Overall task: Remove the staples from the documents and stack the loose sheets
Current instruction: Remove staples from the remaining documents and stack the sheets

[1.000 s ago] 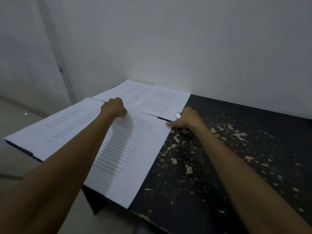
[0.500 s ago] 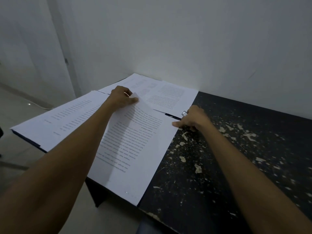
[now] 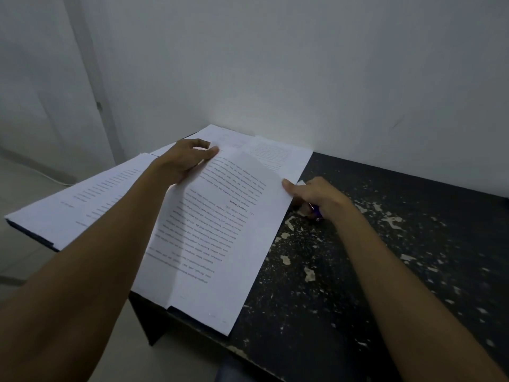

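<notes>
At the far left, a stack of printed sheets is seen lying flat, with its near corner hanging past the table edge. Just to its right, the left hand is held above the papers. The far left corner of the top sheet is pinched between its thumb and curled fingers, so that this side of the sheet is lifted and bowed. The document underneath lies on the table with its near end over the front edge. More printed pages are laid flat behind it, against the wall. The right edge of the top sheet is touched by the outstretched thumb of the right hand, whose other fingers are curled round a small purple object; what that object is cannot be told. The rest of the view to the right is taken up by the black table, whose surface is marked with pale flaked patches.
</notes>
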